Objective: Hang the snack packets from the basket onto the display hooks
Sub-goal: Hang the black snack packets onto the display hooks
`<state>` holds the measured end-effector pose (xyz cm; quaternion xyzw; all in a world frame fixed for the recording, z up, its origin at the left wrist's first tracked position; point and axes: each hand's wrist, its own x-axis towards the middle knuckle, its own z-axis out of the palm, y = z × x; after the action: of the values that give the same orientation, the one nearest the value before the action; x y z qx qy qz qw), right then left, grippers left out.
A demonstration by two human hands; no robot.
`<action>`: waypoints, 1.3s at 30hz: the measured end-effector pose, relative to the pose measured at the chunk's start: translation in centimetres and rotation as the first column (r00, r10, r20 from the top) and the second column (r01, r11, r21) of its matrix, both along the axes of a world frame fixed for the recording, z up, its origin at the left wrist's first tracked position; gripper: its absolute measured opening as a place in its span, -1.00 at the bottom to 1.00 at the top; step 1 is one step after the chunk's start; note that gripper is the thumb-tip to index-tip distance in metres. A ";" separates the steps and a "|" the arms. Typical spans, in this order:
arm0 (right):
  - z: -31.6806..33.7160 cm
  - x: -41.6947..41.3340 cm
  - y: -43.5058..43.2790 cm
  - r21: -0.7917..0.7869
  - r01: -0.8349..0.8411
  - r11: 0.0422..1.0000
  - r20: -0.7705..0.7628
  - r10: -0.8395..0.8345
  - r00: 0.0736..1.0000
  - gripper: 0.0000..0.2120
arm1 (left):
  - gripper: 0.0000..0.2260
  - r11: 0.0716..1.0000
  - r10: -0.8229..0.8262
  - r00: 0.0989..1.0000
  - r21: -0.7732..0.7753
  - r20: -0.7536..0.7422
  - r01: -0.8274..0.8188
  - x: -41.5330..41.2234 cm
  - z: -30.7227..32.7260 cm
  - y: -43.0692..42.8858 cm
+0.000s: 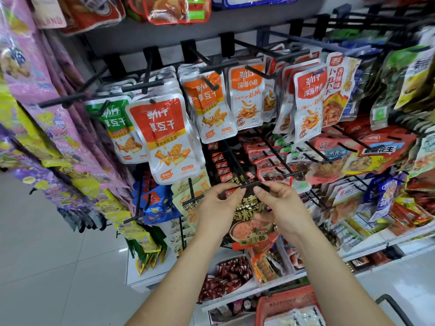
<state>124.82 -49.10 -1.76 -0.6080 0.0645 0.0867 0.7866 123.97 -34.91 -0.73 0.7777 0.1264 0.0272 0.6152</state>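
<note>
A black and orange snack packet (253, 225) hangs between my two hands in front of the display rack. My left hand (217, 208) pinches its top left corner and my right hand (281, 208) pinches its top right corner. The packet's top edge sits right at the tip of a black display hook (250, 184); whether the hook passes through its hole I cannot tell. A red basket (288, 302) with white packets inside stands on the floor at the bottom right, under my right forearm.
Rows of black hooks carry white and orange packets (169, 137) above and red packets (341, 149) to the right. Pink and yellow bags (58, 137) hang along the left. White shelf trays (230, 276) with small snacks lie below. Grey tiled floor (47, 267) is at the left.
</note>
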 end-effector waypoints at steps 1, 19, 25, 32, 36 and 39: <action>0.0 0.2 0.1 0.024 0.020 1.000 -0.005 -0.020 1.000 -0.90 | -0.88 1.000 0.013 1.000 0.011 0.008 -0.013 0.1 0.1 -0.1; -0.4 2.0 1.5 -0.134 0.149 0.980 0.038 -0.146 0.989 -0.88 | -0.77 0.924 -0.172 0.940 0.379 0.294 0.051 0.4 -1.1 -0.3; -0.4 2.4 0.8 -0.572 0.141 0.808 0.239 0.000 0.971 -0.83 | -0.65 0.842 -0.239 0.922 0.538 0.303 0.041 1.1 -1.9 0.1; -0.1 0.5 0.3 -0.680 0.336 0.652 0.454 0.014 0.891 -0.74 | -0.53 0.773 -0.242 0.956 0.628 0.168 0.086 2.1 -1.0 -0.2; -0.4 0.6 0.8 -0.289 0.057 0.956 0.175 -0.006 0.985 -0.79 | -0.41 0.739 -0.278 0.949 0.665 0.150 0.112 1.9 -0.9 -0.2; -0.5 0.7 0.8 -0.062 -0.071 0.996 0.006 0.071 0.997 -0.74 | -0.32 0.669 -0.303 0.935 0.740 0.183 0.072 0.1 -1.6 0.1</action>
<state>125.56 -48.34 -2.25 -0.6342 0.0423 0.1103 0.7641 124.04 -34.86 -2.32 0.9523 -0.0681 0.1244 0.2702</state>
